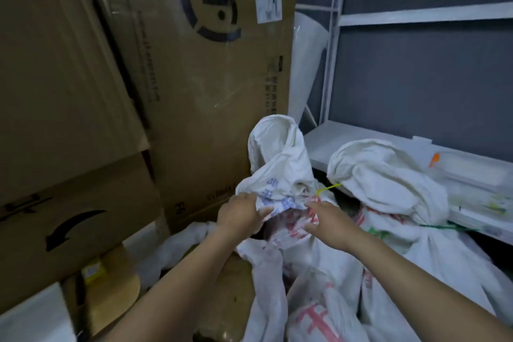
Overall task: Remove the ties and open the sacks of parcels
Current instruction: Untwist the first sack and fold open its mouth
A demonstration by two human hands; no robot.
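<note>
Sack (280,158) of white woven cloth with blue and red print: stands at centre, in front of the large cardboard box (211,86), with the gathered top pointing up. Is bound at the neck by a yellow tie (329,188), with the loose tail projecting to the right. Is gripped on the left side of the neck by the left hand (240,215), fingers curled into the printed cloth. Is gripped on the right side by the right hand (327,221), fingers and thumb closed on the cloth just below the tie; cannot tell whether touching the tie itself. Is approached by two bare forearms from the lower edge of the view. Is flanked just to the right by a second sack (388,183), also white and bunched at the top, set against the lowest board of the white shelf (358,133), with a green tie (447,227) low on its right side. Lies above more white sacking with red print, spread below the hands. At left: stacked brown cartons (55,78), the lower marked with a black curved arrow (75,226). At the upper right corner of the large box: white label (268,5). On the shelf at right: small orange item (434,159), too blurred to identify.
</note>
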